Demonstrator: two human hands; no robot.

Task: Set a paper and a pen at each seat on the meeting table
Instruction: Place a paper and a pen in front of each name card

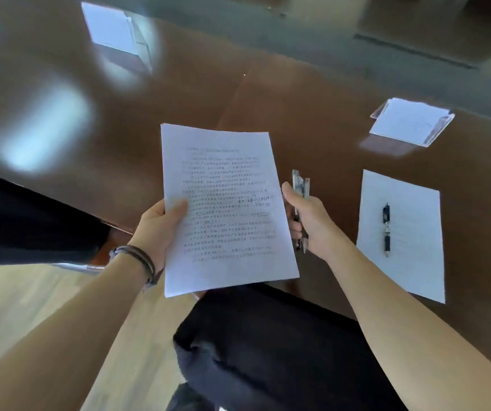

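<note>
The left hand (156, 229) grips a printed sheet (226, 209) by its edge, thumb on top, above the edge of the brown table (312, 114). The right hand (309, 221) is curled around a bundle of pens (300, 185). To the right, a second paper (401, 235) lies on the table with a pen (386, 229) resting on it, near a name card stand (410, 121).

The printed sheet (223, 203) carries dense lines of text, too blurred to read beyond stray numerals.
</note>
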